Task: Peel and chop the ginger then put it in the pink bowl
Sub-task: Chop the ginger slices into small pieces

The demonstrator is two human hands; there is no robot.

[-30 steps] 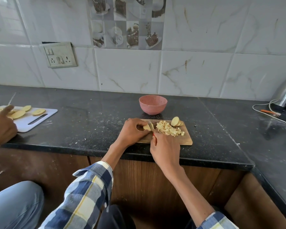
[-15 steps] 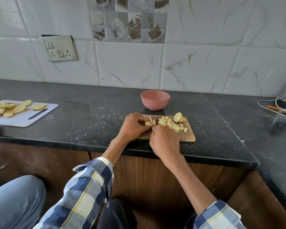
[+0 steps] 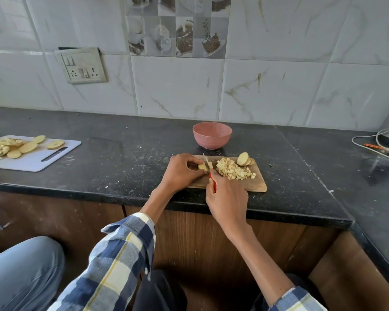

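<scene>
1. I saw a black speckled counter (image 3: 121, 153) under white marble-look wall tiles (image 3: 177, 90).
2. My left hand (image 3: 180, 170) pinched a ginger piece (image 3: 202, 167) on the wooden board (image 3: 259, 184).
3. My right hand (image 3: 228, 196) gripped the knife (image 3: 205, 159).
4. The pink bowl (image 3: 212, 135) sat at the board's twelve o'clock.

Ginger piece (image 3: 202, 166): pale yellow, peeled, lying at the left end of the wooden chopping board (image 3: 259, 185), partly hidden.

Chopped ginger (image 3: 233, 169): heap of small pale cubes mid-board.

Ginger slices (image 3: 244, 159): a few rounds leaning together at the board's far right edge.

Pink bowl (image 3: 212, 135): round, upright, on the black counter just behind the board.
</scene>
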